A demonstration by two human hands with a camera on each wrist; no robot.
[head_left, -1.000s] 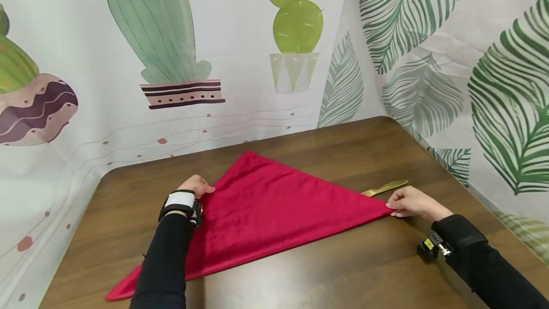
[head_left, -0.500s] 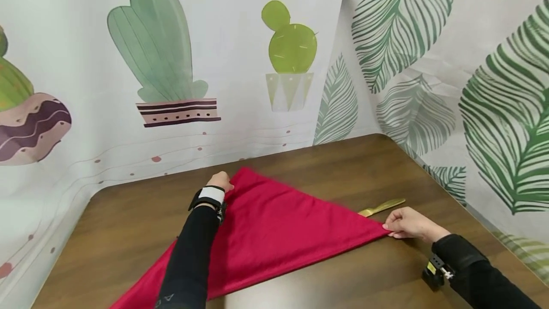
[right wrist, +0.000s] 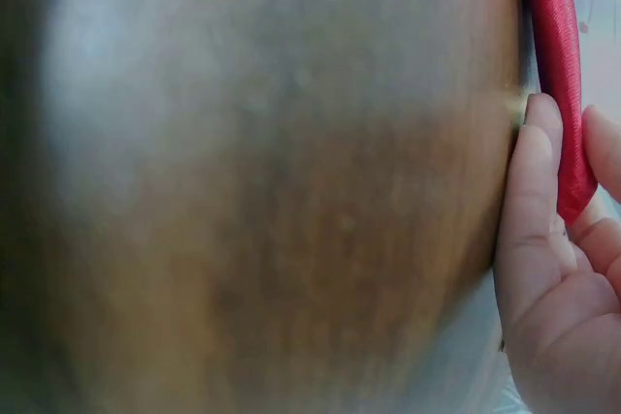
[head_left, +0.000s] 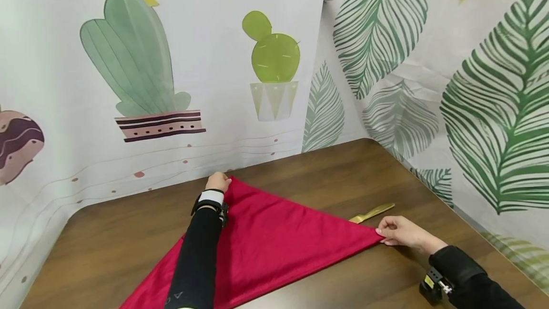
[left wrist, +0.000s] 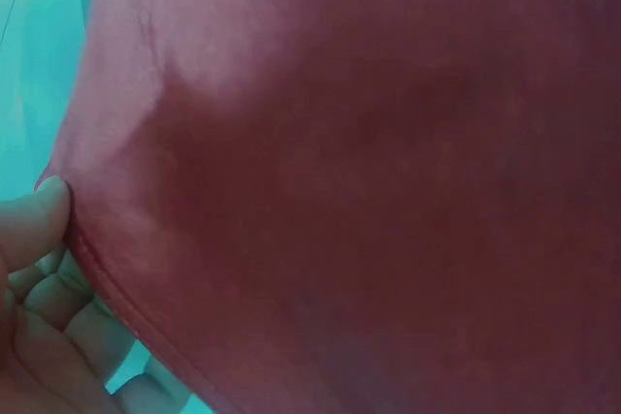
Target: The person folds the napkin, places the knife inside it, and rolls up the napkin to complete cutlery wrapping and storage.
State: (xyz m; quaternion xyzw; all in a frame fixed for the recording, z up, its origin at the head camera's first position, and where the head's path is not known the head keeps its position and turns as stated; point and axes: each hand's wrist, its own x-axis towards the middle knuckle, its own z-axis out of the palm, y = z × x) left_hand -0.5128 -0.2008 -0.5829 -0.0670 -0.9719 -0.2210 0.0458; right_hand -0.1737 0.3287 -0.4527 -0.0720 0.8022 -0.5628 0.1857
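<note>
A red cloth napkin (head_left: 283,237), folded into a triangle, spreads over the wooden table. My left hand (head_left: 218,181) pinches it close to its far point; in the left wrist view the thumb and fingers of the left hand (left wrist: 53,307) grip its hemmed edge. At the napkin's right corner, my right hand (head_left: 405,232) pinches the tip between thumb and fingers, which the right wrist view shows around the red corner (right wrist: 572,167). Just behind that corner lies a gold knife-like utensil (head_left: 375,211), one end hidden under the cloth. My left forearm covers part of the napkin's left side.
The brown wooden table (head_left: 116,232) has rounded far corners. A white backdrop (head_left: 218,61) printed with cacti and leaves rises right behind its far and right edges.
My left hand has slid along the napkin's left edge, away from me, to near its far point. The right hand keeps its pinch on the right corner. The head view has tilted up.
</note>
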